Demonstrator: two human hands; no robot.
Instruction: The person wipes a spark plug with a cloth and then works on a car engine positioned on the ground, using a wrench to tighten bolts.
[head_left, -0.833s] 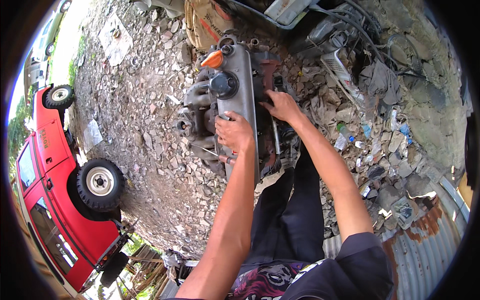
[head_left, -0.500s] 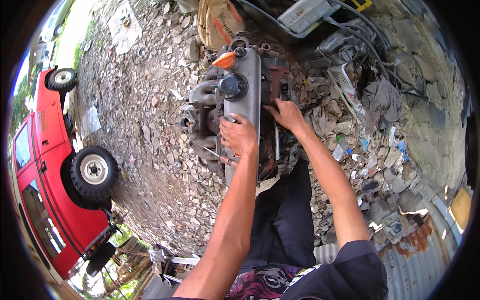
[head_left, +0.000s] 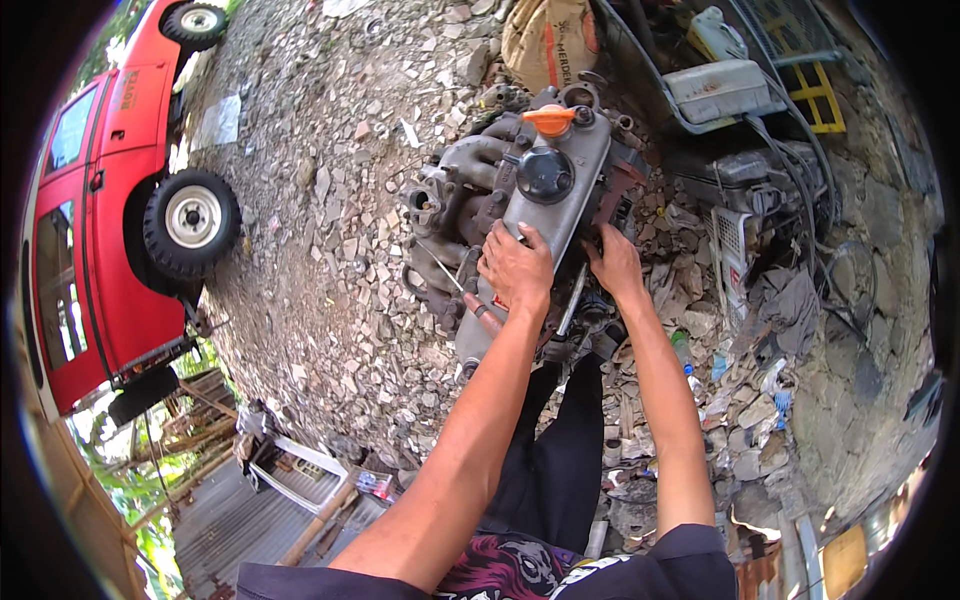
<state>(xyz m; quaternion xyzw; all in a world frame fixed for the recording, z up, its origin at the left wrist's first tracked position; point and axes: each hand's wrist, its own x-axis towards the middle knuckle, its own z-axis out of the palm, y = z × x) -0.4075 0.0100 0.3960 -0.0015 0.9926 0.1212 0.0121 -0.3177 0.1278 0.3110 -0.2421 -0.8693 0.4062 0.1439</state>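
left hand [head_left: 517, 270] on engine [head_left: 552, 213], printed sack [head_left: 532, 45], lettered red vehicle [head_left: 115, 230]

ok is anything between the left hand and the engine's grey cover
Nothing visible: the left hand rests on the grey cover. The reddish-handled tool shows beside the wrist, not between the two.

A car [head_left: 130, 235] is standing at the left, one wheel [head_left: 192, 217] facing the rubble [head_left: 310, 240]. A sack [head_left: 530, 50] is resting at the top, near a tub [head_left: 640, 65]. A frame [head_left: 829, 128] is showing at the upper right. A hose [head_left: 830, 185] is curving at the right. Cloth [head_left: 790, 310] is lying near the wall [head_left: 895, 220]. Metal sheets [head_left: 230, 530] are lying at the lower left, beside poles [head_left: 318, 525].
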